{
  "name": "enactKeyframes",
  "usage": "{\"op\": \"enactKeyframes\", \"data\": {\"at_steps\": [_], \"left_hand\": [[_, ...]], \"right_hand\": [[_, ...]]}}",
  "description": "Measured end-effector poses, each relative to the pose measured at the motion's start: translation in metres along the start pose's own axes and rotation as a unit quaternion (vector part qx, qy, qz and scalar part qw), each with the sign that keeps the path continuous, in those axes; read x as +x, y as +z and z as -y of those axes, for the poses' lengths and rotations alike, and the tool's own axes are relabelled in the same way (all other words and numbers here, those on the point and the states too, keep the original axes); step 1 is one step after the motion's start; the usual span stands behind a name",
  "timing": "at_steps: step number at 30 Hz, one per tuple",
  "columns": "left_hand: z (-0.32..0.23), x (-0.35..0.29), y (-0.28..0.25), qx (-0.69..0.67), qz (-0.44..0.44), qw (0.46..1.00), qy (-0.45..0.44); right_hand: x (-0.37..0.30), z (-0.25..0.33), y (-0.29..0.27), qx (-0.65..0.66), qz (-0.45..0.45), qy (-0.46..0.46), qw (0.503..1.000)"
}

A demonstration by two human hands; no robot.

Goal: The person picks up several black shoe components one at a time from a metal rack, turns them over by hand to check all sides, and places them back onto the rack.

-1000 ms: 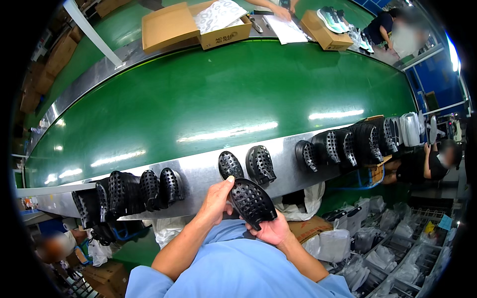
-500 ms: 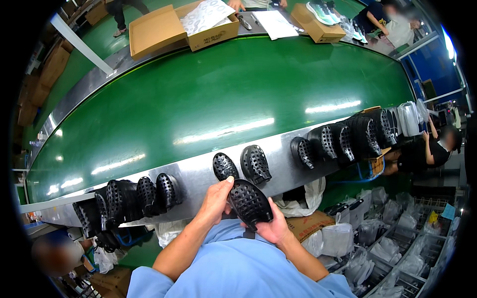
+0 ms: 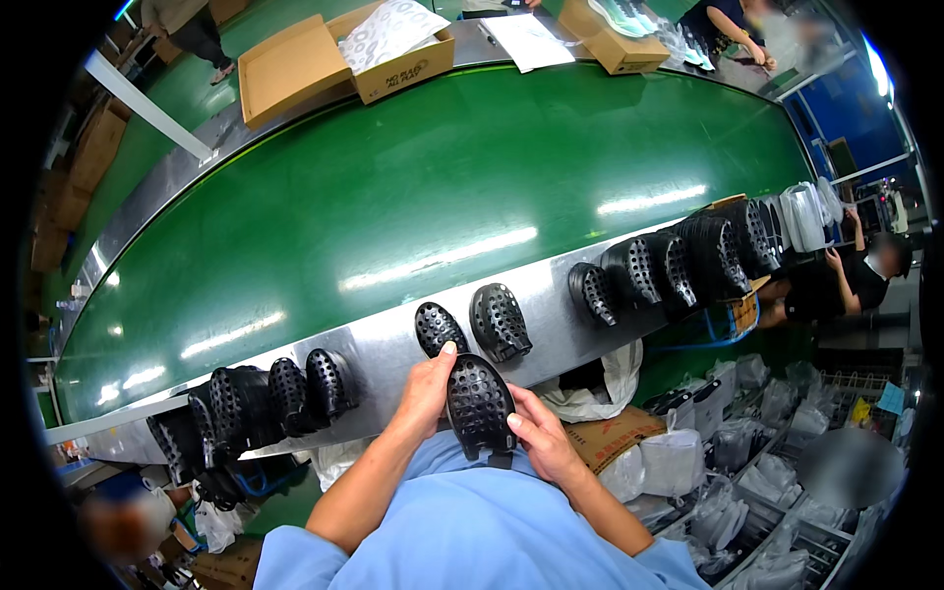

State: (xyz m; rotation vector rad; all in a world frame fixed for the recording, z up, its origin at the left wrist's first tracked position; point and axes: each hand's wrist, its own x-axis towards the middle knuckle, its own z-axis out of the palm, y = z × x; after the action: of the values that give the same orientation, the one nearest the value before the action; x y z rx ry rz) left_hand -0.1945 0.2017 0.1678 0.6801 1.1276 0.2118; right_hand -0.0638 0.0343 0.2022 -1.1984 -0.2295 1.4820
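Note:
In front of my waist I hold a black clog (image 3: 478,405) with a perforated upper, its rounded toe pointing away from me. My left hand (image 3: 423,393) is closed on its left side, thumb near the toe. My right hand (image 3: 541,431) grips its right edge by the heel, with the thumb on the near side and the other fingers partly hidden. Just beyond, a second black clog (image 3: 438,326) lies on the steel ledge (image 3: 393,339), its near end covered by my left thumb and the held clog. Another black clog (image 3: 500,322) sits to its right.
More black clogs stand along the ledge in a left row (image 3: 287,391) and a right row (image 3: 678,267). Beyond runs a green conveyor belt (image 3: 374,187), with an open cardboard box (image 3: 405,74) at its far side. Plastic-wrapped items (image 3: 674,462) fill racks at right. Other people work nearby.
The held clog has turned more upright and shifted slightly left. My right hand has moved from beneath its heel to its right edge, thumb now showing.

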Motion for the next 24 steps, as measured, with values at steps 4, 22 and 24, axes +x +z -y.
{"op": "enactKeyframes", "data": {"at_steps": [4,22,24], "left_hand": [[-0.0001,0.0,0.0027,-0.011,0.013,1.0,0.005],[-0.0052,-0.0061,0.0006,0.083,0.055,0.991,0.093],[-0.0079,-0.0065,-0.0045,0.17,0.059,0.968,0.173]], "right_hand": [[-0.0019,-0.001,-0.0015,0.005,-0.003,-0.002,1.0],[-0.003,-0.0053,-0.0025,0.005,-0.01,-0.023,1.0],[-0.0019,-0.0066,-0.005,0.023,-0.031,-0.033,0.999]]}}
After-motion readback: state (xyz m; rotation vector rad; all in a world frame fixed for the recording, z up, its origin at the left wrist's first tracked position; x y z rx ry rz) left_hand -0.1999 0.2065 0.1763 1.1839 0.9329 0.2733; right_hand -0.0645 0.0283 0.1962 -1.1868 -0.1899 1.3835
